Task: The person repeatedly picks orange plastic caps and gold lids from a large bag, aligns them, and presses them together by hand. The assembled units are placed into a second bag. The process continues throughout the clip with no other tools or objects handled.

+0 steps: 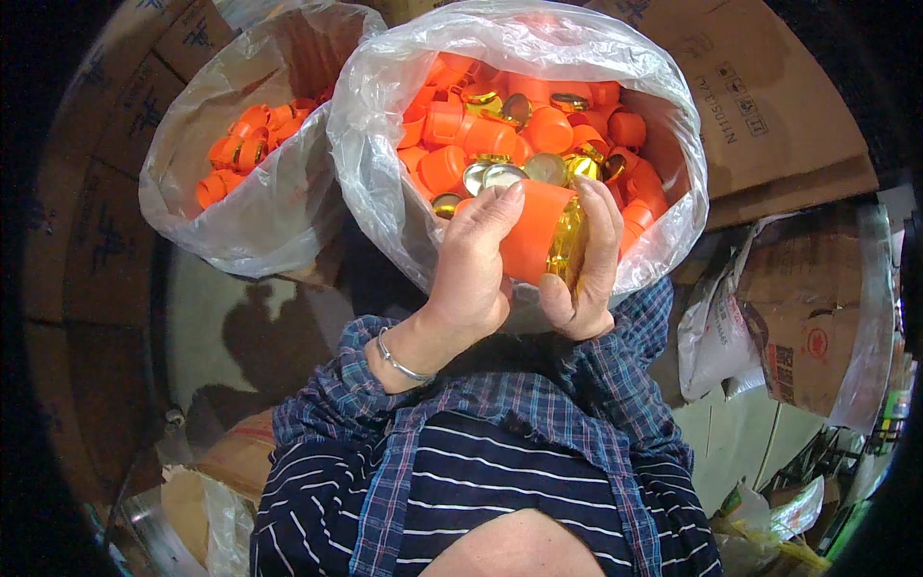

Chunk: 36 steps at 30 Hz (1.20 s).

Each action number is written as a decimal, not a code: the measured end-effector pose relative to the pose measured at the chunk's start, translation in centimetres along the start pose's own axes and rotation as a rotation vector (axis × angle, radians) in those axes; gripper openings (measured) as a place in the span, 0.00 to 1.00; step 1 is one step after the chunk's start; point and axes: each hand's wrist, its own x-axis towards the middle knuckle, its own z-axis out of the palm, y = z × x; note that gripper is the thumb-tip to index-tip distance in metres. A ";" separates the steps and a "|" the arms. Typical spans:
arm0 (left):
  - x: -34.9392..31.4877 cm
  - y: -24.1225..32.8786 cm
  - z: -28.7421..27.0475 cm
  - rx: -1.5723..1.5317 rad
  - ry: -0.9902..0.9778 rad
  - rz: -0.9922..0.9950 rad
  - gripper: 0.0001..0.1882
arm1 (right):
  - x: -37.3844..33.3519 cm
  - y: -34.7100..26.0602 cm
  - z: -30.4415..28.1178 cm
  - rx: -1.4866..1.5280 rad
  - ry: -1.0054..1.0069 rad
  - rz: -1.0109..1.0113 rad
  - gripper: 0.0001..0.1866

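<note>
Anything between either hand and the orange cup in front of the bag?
Nothing visible. The left hand is directly on the orange cup; the right hand is on the gold part at its right end. The plastic bag is beyond, not between. The cup's underside is hidden.

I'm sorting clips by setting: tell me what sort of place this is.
Likely a workshop or packing area: a plastic bag heaped with orange cups, a second bag holding more, and cardboard around.
</note>
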 end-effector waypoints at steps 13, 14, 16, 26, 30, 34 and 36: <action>0.4 -4.3 -1.6 0.593 -0.163 0.391 0.21 | -0.6 0.0 1.5 0.784 0.212 0.910 0.20; 0.6 -4.3 -1.8 0.604 -0.124 0.351 0.21 | -0.5 -0.2 1.5 0.603 0.137 0.823 0.19; 1.4 -3.8 -2.1 0.523 -0.156 0.290 0.20 | -0.1 -0.7 1.4 0.288 0.109 0.600 0.16; 3.9 0.1 -2.7 0.066 -0.298 -0.255 0.27 | 3.4 0.9 -1.3 0.528 -0.226 0.833 0.21; 2.4 0.2 -2.6 1.067 -0.283 0.393 0.47 | 3.0 0.4 -0.8 0.475 0.039 0.747 0.19; 1.0 0.3 -2.4 1.131 -0.364 0.508 0.36 | 3.1 -1.0 -1.9 0.260 -0.234 0.527 0.15; 0.6 0.3 -2.1 1.139 -0.375 0.517 0.36 | 3.3 -1.3 -2.1 0.275 -0.210 0.505 0.14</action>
